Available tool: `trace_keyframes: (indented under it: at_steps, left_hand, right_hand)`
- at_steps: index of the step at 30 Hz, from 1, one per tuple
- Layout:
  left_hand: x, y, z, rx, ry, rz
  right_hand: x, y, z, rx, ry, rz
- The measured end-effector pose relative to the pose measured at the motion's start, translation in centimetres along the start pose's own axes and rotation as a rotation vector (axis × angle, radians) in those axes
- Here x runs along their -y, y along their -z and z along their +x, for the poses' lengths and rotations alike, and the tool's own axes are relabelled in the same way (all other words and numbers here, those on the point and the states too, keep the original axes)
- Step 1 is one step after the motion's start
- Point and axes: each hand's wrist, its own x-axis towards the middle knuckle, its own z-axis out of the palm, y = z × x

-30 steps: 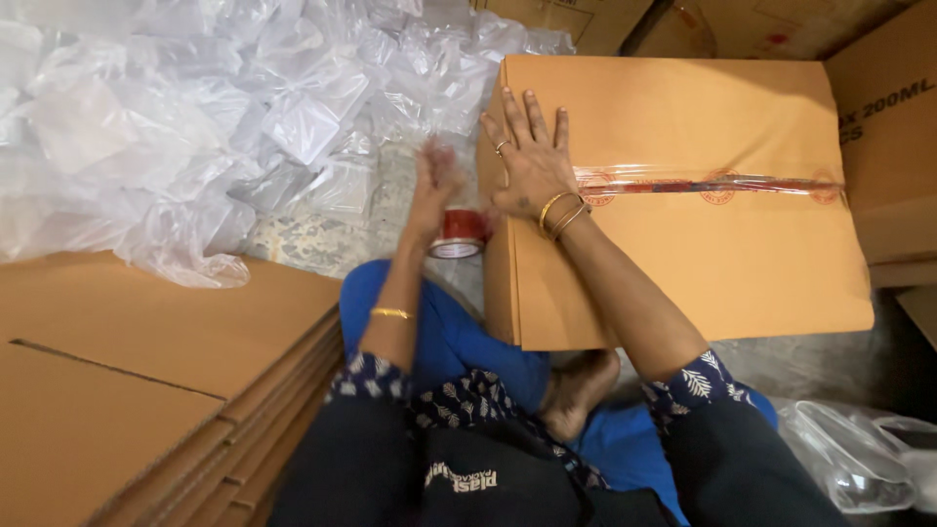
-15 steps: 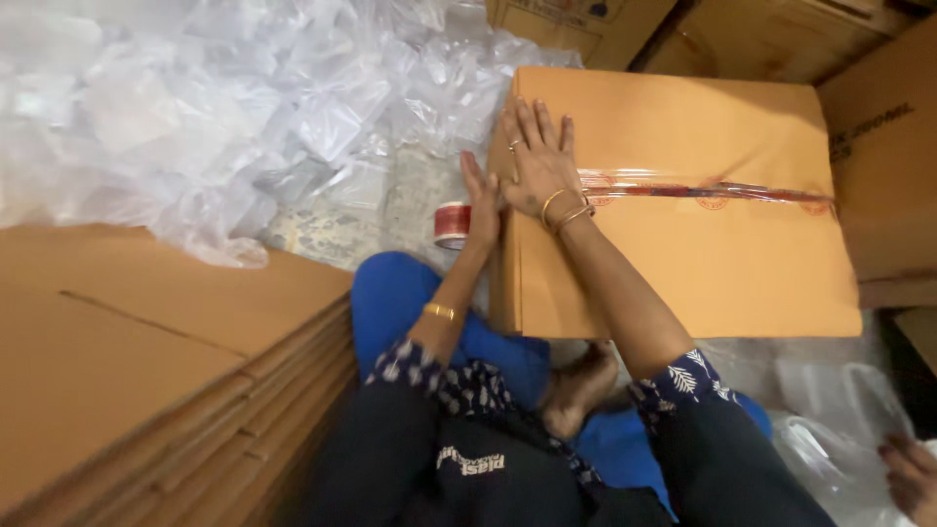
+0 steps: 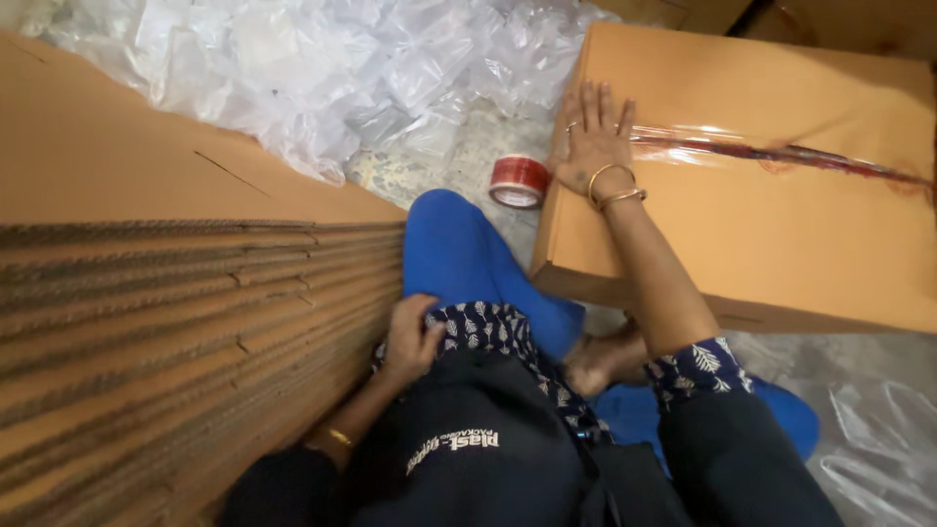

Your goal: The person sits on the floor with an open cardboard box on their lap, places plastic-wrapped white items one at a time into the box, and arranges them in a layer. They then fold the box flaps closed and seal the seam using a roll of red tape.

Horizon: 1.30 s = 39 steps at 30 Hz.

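- One view, head camera, looking down at a seated person's lap and hands.
- Right hand [image 3: 592,146]: laid flat, fingers spread wide, palm down on the top of the cardboard box [image 3: 781,234] at its left edge, near the box's upper left corner; grips nothing. Two bangles [image 3: 615,185] on the wrist.
- Clear tape strip [image 3: 771,151]: runs along the box top from the right hand's fingers toward the right edge, wrinkled, with a reddish line through it.
- Tape roll [image 3: 518,182]: red and white, on the floor just beside the box's left edge, near the right hand, touched by neither hand.
- Left hand [image 3: 415,337]: fingers curled loosely against the side of the flat cardboard stack [image 3: 185,322], beside the blue-clad knee [image 3: 459,254]; whether it grasps anything, cannot tell.
- Clear plastic bags [image 3: 322,68]: heaped on the floor beyond the stack and the roll.
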Motion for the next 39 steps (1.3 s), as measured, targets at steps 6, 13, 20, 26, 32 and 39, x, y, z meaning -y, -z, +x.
trace_keyframes:
  at_steps: [6, 13, 20, 26, 32, 39]
  left_hand:
    - [2.5, 0.9, -8.2, 0.031, 0.609, -0.253]
    - [3.0, -0.3, -10.2, 0.006, 0.801, -0.331]
    - [3.4, -0.4, -10.1, -0.02, 0.823, -0.348]
    - [3.9, -1.5, -7.5, -0.049, 0.809, -0.375]
    - [3.8, -2.6, -4.2, -0.075, 0.774, -0.399]
    - [3.5, -3.8, 0.1, -0.104, 0.707, -0.438]
  right_hand:
    - [-0.2, 0.2, -3.5, -0.026, 0.038, 0.058]
    - [0.4, 1.3, -4.9, -0.096, 0.07, 0.126]
    - [0.8, 2.0, -5.3, -0.172, 0.113, 0.141]
    - [1.4, 3.5, -5.3, -0.181, 0.092, 0.166]
    - [2.0, 4.5, -5.3, -0.168, 0.076, 0.16]
    - [2.0, 5.0, -5.3, -0.17, 0.07, 0.179]
